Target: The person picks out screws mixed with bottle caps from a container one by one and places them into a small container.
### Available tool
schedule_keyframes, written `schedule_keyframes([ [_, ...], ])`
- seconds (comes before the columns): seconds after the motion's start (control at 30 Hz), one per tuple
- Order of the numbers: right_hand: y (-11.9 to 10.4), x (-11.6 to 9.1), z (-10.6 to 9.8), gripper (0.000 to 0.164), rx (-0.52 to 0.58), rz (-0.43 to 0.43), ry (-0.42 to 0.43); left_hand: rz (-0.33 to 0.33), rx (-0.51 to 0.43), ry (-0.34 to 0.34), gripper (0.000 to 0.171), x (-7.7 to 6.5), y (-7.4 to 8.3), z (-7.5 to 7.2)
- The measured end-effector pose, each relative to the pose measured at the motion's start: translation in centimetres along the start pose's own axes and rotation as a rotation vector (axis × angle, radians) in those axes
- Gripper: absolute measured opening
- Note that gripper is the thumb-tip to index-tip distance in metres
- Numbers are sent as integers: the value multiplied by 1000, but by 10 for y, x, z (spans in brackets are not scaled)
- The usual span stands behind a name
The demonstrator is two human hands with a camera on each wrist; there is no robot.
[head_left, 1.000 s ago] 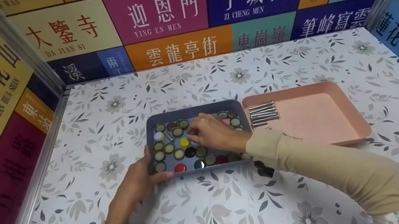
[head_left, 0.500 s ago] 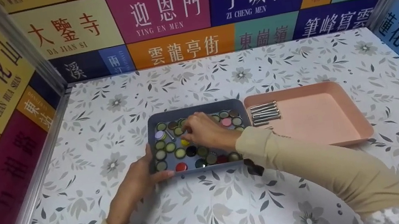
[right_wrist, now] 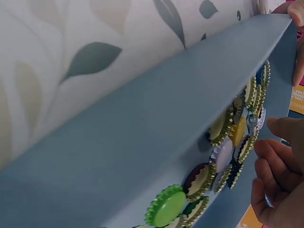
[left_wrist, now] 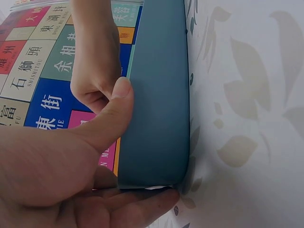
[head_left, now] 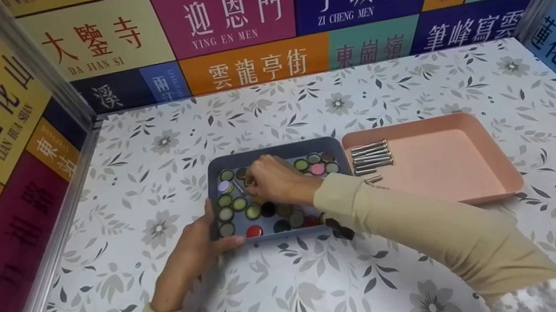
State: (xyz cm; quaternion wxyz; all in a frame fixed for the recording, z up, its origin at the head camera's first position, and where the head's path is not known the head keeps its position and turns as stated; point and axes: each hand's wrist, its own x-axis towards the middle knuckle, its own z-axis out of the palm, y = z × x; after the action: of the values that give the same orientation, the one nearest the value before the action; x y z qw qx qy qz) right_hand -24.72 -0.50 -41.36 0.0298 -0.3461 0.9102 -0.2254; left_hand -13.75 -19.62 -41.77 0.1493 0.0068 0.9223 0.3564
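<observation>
A blue-grey tray (head_left: pixel 285 150) holds many bottle caps, among them a red cap (head_left: pixel 254 231) and, in the right wrist view, a green cap (right_wrist: pixel 166 206). My left hand (head_left: pixel 190 252) grips the tray's near left corner; the left wrist view shows the thumb (left_wrist: pixel 118 102) over the rim and fingers against the side. My right hand (head_left: pixel 279 181) is inside the tray, fingers loosely curled above the caps. A metal screw (head_left: pixel 239 186) lies among the caps just left of it. In the right wrist view, thumb and forefinger are apart, close to the screw head (right_wrist: pixel 253 120).
A pink tray (head_left: pixel 441 163) stands against the right side of the blue-grey one. Several screws (head_left: pixel 370 155) lie in a row at its left end, with smaller ones below. Printed panels (head_left: pixel 238 11) wall the floral tabletop (head_left: pixel 250 121) at the back and sides.
My right hand has moved left across the caps towards the loose screw, now covering the yellow cap seen earlier. The left hand keeps its hold on the tray corner.
</observation>
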Motion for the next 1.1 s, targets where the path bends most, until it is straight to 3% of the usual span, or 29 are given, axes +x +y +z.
schedule_keyframes([
  [0.4,-6,11,2,23,-35,48,-67,0,-2,3,107,3,-1,1],
  [1.1,-10,17,15,28,-93,122,-72,0,-22,3,106,-1,1,1],
])
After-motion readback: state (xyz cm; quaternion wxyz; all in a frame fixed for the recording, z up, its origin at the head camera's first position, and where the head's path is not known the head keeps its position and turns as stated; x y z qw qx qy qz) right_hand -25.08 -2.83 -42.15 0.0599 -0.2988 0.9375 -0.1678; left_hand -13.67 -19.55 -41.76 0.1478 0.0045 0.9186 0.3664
